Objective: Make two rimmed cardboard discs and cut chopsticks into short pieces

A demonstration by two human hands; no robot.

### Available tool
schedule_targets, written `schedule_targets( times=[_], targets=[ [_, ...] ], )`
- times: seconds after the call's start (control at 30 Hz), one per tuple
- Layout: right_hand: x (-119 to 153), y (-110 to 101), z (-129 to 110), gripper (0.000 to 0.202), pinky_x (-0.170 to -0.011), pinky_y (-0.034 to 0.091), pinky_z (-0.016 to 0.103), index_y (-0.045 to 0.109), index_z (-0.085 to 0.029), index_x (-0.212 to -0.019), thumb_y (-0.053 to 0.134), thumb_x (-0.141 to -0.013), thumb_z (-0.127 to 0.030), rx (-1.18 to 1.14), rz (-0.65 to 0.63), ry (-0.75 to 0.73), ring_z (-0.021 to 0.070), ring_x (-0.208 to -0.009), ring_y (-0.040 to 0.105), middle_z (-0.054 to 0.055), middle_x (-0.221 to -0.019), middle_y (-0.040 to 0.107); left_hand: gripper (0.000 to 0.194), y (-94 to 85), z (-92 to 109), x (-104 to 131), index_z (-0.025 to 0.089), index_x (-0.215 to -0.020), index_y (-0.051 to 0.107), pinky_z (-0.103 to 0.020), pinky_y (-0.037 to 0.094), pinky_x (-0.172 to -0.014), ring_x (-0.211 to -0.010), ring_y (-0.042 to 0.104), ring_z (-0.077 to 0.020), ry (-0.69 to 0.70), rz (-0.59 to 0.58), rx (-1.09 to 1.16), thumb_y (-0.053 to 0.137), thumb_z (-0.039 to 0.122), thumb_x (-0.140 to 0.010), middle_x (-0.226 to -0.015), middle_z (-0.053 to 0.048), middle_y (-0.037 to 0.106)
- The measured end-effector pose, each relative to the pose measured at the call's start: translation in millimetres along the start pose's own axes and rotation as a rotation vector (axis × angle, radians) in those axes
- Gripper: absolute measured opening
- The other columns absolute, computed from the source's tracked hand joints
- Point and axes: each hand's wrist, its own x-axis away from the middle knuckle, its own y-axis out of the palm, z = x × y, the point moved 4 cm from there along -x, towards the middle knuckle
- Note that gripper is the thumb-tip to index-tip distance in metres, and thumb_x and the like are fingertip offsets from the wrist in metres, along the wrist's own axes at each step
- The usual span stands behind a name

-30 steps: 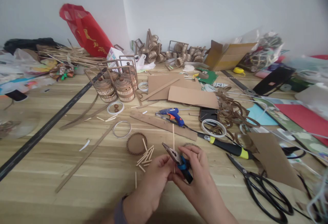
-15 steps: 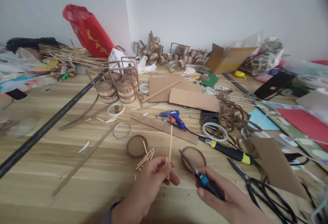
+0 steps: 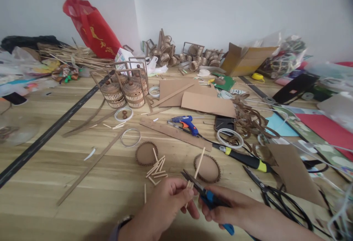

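Note:
My left hand (image 3: 175, 200) pinches thin wooden sticks (image 3: 200, 162) between thumb and fingers; one long stick slants up past the others. My right hand (image 3: 228, 202) grips blue-and-black pliers (image 3: 209, 197) with long pointed jaws. The jaws are parted around the long stick, just above my left fingertips. Left of them, a pile of short cut sticks (image 3: 156, 167) lies against a round cardboard base (image 3: 145, 153) with a ridged brown rim. A second round base (image 3: 208, 168) lies just beyond the jaws.
A blue glue gun (image 3: 184, 122) lies beyond the hands, on the wooden table (image 3: 116, 182). Large black scissors (image 3: 271, 193) and a black-and-yellow tool (image 3: 245, 160) lie to the right. Small lidded baskets (image 3: 134, 94) stand back left. A cardboard sheet (image 3: 208, 103) lies mid-table.
My right hand has brought the pliers left, and their jaws have opened around the long stick. The stick now leans to the right. More short sticks show in the pile.

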Motion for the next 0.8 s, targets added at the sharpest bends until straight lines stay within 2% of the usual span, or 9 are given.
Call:
schedule_targets(
  times=[0.27, 0.47, 0.8],
  targets=[
    [-5, 2, -6, 0.028, -0.066, 0.038, 0.023, 0.067, -0.021, -0.096, 0.062, -0.071, -0.033, 0.034, -0.043, -0.025, 0.0148, -0.079, 0.048, 0.000, -0.086, 0.057, 0.031, -1.4, -4, 0, 0.014, -0.073, 0.068, -0.024, 0.037, -0.060, -0.057, 0.058, -0.0119, 0.033, -0.038, -0.001, 0.056, 0.041, -0.083, -0.061, 0.000, 0.064],
    [-6, 3, -10, 0.030, -0.066, 0.038, 0.023, 0.067, -0.022, -0.095, 0.062, -0.069, -0.035, 0.065, -0.032, -0.017, 0.0154, -0.078, 0.048, -0.001, -0.084, 0.056, 0.029, -0.3, -3, 1, 0.015, -0.073, 0.070, -0.023, 0.037, -0.060, -0.057, 0.058, -0.0112, 0.046, -0.056, -0.009, 0.055, 0.037, -0.083, -0.063, 0.000, 0.065],
    [-1, 6, -13, 0.032, -0.069, 0.036, 0.023, 0.068, -0.021, -0.097, 0.059, -0.068, -0.029, 0.026, -0.056, -0.049, 0.0147, -0.078, 0.045, -0.001, -0.083, 0.053, 0.031, 0.7, -1, 0, 0.014, -0.073, 0.071, -0.023, 0.035, -0.059, -0.055, 0.055, -0.0107, 0.040, -0.083, -0.019, 0.055, 0.040, -0.082, -0.065, -0.001, 0.066]
  ],
)
